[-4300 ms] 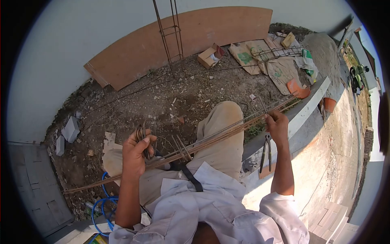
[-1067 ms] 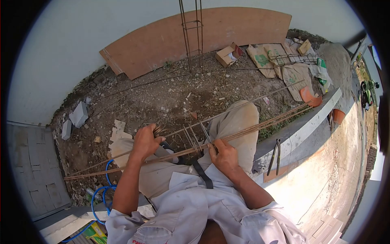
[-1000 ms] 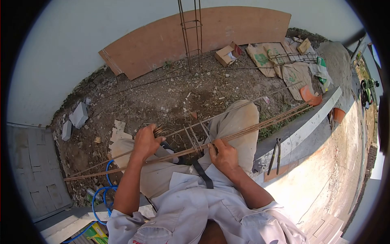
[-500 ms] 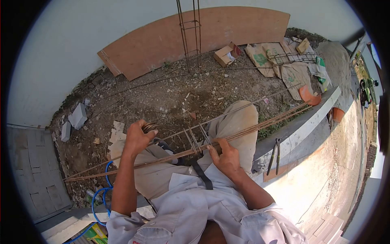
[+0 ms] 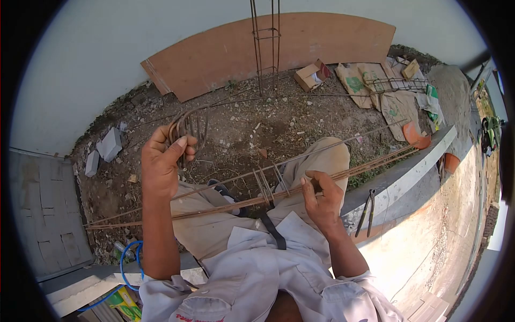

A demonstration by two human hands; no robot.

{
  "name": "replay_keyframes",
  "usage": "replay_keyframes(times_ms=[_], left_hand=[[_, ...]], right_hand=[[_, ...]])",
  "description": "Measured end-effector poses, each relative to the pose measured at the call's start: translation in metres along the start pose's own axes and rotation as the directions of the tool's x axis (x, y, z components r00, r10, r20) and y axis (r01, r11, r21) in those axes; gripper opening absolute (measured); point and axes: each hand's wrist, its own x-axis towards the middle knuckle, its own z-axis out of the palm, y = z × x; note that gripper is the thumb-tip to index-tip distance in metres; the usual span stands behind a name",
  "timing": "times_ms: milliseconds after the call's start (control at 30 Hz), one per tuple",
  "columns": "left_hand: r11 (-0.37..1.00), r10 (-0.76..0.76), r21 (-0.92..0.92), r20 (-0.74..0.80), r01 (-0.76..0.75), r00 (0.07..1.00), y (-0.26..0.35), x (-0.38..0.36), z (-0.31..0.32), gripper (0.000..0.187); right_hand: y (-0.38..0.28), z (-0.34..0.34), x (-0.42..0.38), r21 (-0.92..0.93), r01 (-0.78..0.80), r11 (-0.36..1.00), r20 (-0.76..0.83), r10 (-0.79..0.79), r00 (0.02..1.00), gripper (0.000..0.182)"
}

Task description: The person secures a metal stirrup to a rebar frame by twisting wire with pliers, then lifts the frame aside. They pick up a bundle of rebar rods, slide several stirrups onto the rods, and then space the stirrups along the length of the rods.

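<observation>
A: State of the fingers?

B: Left hand (image 5: 163,161): clenched on a bundle of bent metal loops (image 5: 181,124), thumb clamped across the near side. Right hand (image 5: 323,203): loosely curled, thumb parted from forefinger, nothing visible in the grasp. Contact with the long rods (image 5: 236,205) behind: cannot tell.

A: Recommended handling?

B: Pinch the bundle firmly under the left thumb, with free sides fanned slightly to prevent tangling. Lift well clear of the rods to avoid snagging. Spread the right thumb and forefinger for a clean pinch on single pieces.

A: Positions relative to the fingers?

B: Bundle: inside the left fingers, projecting above and beyond. Mid-span loops (image 5: 260,185): between both hands, nearer the right fingertips. Single rod (image 5: 230,177): just beyond the right fingertips. Pliers (image 5: 363,214): outward of the right fingers, near, against the concrete ledge (image 5: 399,174).
</observation>
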Motion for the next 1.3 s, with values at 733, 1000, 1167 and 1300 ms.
replay_keyframes(times_ms=[733,1000,1167,1300], left_hand=[[0.945,-0.141,-0.282,0.103,0.165,0.985,-0.030,-0.058,0.041,0.019],[0.984,-0.112,-0.122,0.112,0.126,0.987,-0.016,-0.050,0.039,0.020],[0.988,-0.114,-0.089,0.119,0.125,0.986,-0.022,-0.051,0.044,0.020],[0.988,-0.143,-0.032,0.147,0.150,0.979,-0.026,-0.047,0.049,0.020]], right_hand=[[-0.061,0.039,0.012,0.267,0.234,0.935,0.122,-0.273,0.954,0.024],[-0.039,-0.008,0.065,0.333,0.081,0.940,-0.007,-0.084,0.996,0.021],[-0.017,-0.009,0.052,0.264,0.032,0.964,0.107,-0.062,0.992,0.021],[-0.028,-0.003,0.043,0.292,0.004,0.956,0.145,-0.048,0.988,0.027]])
